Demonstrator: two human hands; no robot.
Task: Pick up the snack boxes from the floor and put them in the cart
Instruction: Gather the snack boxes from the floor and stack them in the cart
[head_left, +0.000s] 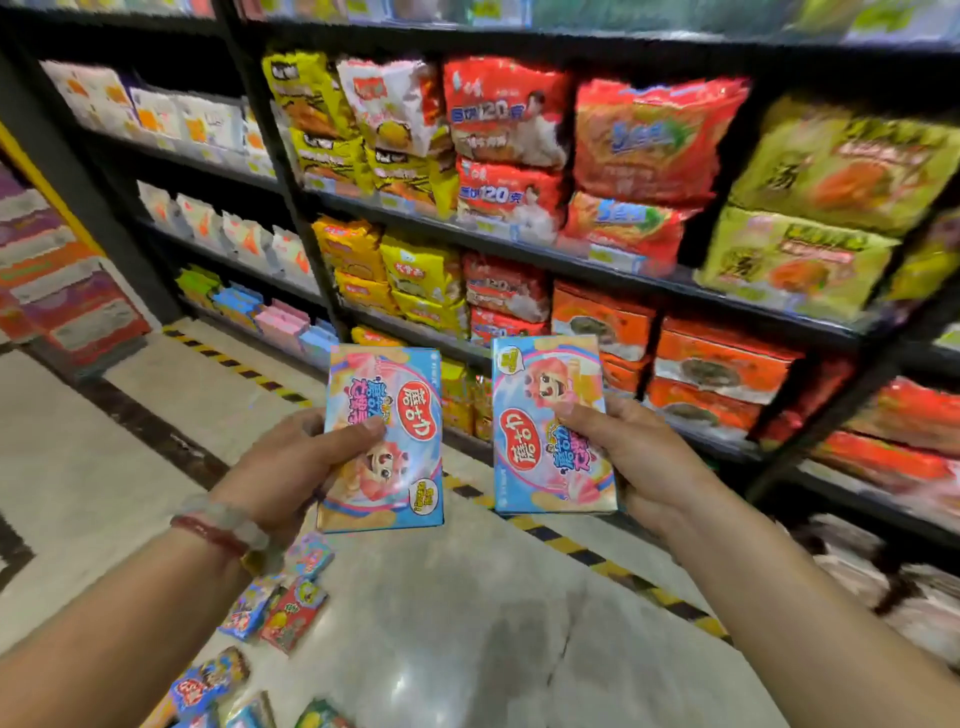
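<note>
Snack boxes (384, 441), flat, glossy cardboard rectangles

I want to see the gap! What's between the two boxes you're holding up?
Nothing is held between the left box and the right box. The head view shows only the shelf's yellow packets and striped floor tape behind.

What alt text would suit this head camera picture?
Each hand, left hand and right hand, holds a blue snack box, left box and right box, before stocked shelves. More boxes lie on the floor.
</note>
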